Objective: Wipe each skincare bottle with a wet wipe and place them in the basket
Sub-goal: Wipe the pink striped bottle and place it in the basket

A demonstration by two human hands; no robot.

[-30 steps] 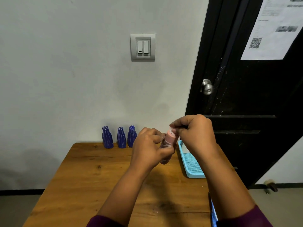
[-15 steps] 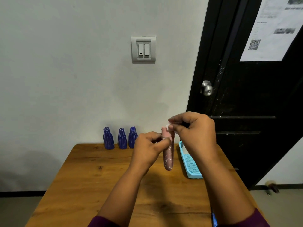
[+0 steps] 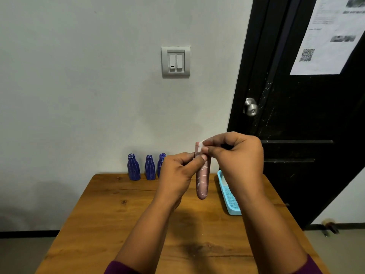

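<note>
Left hand (image 3: 177,173) pinches the bottle (image 3: 202,180) near its top, just left of the basket (image 3: 230,196); right hand (image 3: 237,155) pinches the wipe (image 3: 200,146) there. Looks light, stiff, likely slick when wet, so better held mid-body.

We see a pink bottle (image 3: 202,180) with white streaks upright in the air, a white wipe (image 3: 200,146) at its top; three blue bottles (image 3: 150,170) stand behind, a turquoise basket (image 3: 231,198) beside.

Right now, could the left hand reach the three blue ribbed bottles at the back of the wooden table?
Probably not yet: the left hand grips the pink patterned bottle. Once freed, the way looks open, since nothing stands between it and the blue ribbed bottles just beyond.
</note>
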